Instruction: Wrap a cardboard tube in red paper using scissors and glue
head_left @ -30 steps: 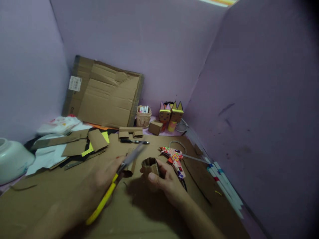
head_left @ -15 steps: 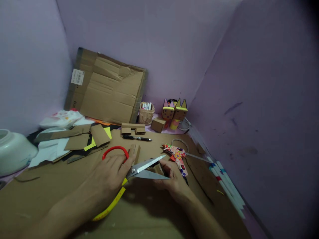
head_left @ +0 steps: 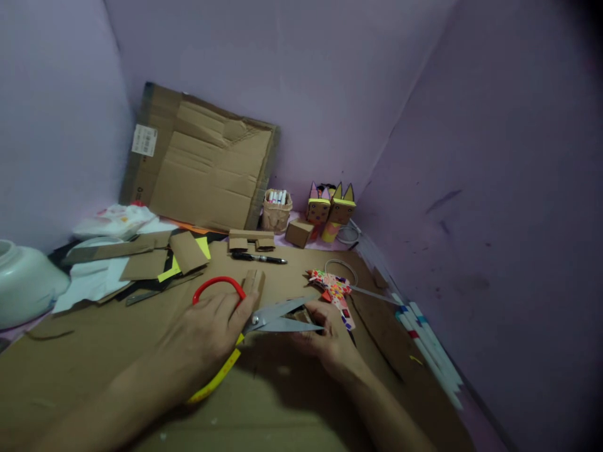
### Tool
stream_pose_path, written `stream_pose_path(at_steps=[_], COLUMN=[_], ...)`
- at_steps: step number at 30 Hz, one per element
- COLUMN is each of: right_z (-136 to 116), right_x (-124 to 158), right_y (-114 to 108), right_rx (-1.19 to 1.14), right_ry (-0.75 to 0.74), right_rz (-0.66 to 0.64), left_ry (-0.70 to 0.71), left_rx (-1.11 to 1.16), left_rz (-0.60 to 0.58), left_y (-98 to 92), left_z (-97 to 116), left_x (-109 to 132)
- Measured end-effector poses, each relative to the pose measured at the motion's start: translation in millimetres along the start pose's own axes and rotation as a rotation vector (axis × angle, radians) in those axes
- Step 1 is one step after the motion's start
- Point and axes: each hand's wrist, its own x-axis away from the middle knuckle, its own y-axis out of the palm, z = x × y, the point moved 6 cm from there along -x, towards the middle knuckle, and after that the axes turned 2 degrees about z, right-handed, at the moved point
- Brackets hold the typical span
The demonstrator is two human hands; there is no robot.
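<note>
My left hand [head_left: 210,333] grips a pair of scissors [head_left: 276,317] by its red and yellow handles. The blades point right and stand slightly apart. My right hand [head_left: 325,339] holds a small brown cardboard piece [head_left: 301,315] right at the blades. The piece is mostly hidden behind the blades and my fingers. Both hands hover low over a large cardboard sheet [head_left: 94,364] that covers the work surface.
A patterned glue gun [head_left: 335,292] lies just right of my right hand. A black pen [head_left: 258,258], cardboard scraps [head_left: 186,251], a marker basket [head_left: 276,210] and two cardboard figures [head_left: 330,210] sit farther back. A big cardboard panel [head_left: 202,166] leans on the wall. A white bowl [head_left: 23,282] is at left.
My left hand swung the scissors from pointing up and away to pointing right, with the blades brought to the cardboard piece. The blades have closed a little since half a second ago.
</note>
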Motion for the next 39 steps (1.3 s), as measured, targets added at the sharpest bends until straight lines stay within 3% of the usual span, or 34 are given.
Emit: stream_pose_path(at_steps=[18,22,25,31,35,39], right_z=[-0.5,-3.6,-10.7,-3.2,0.1,-3.2], right_x=[-0.6,-0.1,0.7,6.3,3.0,0.9], right_y=[-3.8,-3.2,-3.5,10.4,11.2,13.0], right_rx=[0.030,0.076,0.088,-0.109,0.031,0.099], right_ry=[-0.032,-0.050,-0.076,0.115,0.078,0.045], right_rz=[0.082,0.077,0.007,-0.378,-0.318,-0.256], left_ry=[0.048,0.021,0.002,0.037,0.060,0.066], left_rx=[0.067,0.175,0.289,0.294,0.278,0.242], left_rz=[0.100,0.104,0.099,0.144,0.092,0.122], left_y=[-2.8,-1.3,0.5,-1.4,-2.4,-7.5], left_z=[4.1,2.0,-2.4,-11.6,-7.5,-2.2], left_x=[5.1,6.6,8.0,8.9,6.0,3.6])
